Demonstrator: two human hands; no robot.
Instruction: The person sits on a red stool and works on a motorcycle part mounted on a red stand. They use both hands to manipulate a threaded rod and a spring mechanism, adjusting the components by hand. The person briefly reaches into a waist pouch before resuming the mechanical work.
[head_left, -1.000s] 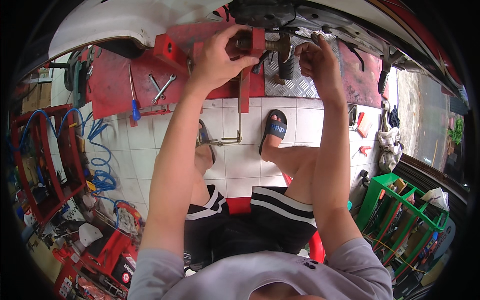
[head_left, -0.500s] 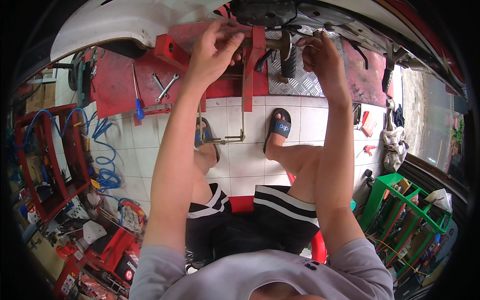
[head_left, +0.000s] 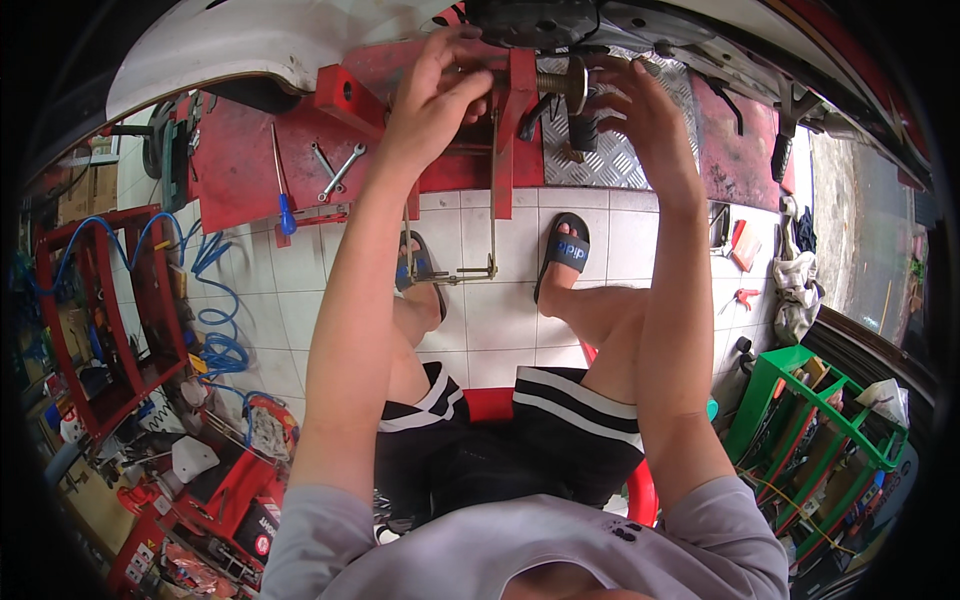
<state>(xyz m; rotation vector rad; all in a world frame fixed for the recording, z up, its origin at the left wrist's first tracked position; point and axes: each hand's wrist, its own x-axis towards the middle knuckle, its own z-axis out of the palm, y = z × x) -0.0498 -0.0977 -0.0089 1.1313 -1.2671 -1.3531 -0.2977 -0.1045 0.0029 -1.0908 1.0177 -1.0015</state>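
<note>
A thick threaded screw [head_left: 551,84] runs through a red metal upright [head_left: 516,95], and a round metal disc [head_left: 577,86] sits at its right end. Left of the upright is my left hand [head_left: 436,105], fingers curled and thumb reaching toward the upright; whatever lies in its grasp is hidden by the hand. My right hand [head_left: 648,120] is just right of the disc, its fingers bent but spread apart, with nothing visible in them. Beneath my hands, a thin brass-coloured rod frame [head_left: 492,225] hangs down over the bench edge.
The red bench [head_left: 235,150] holds a blue-handled screwdriver [head_left: 286,215], wrenches [head_left: 343,172] and a metal tread plate [head_left: 640,160]. A motorcycle's white bodywork [head_left: 210,45] overhangs the bench. On the floor are a red frame [head_left: 125,340], a coiled blue hose [head_left: 220,350] and a green tool rack [head_left: 785,375].
My right hand's fingers have spread and shifted beside the disc. The left hand stays by the red upright with little change. The whole view has shifted slightly.
</note>
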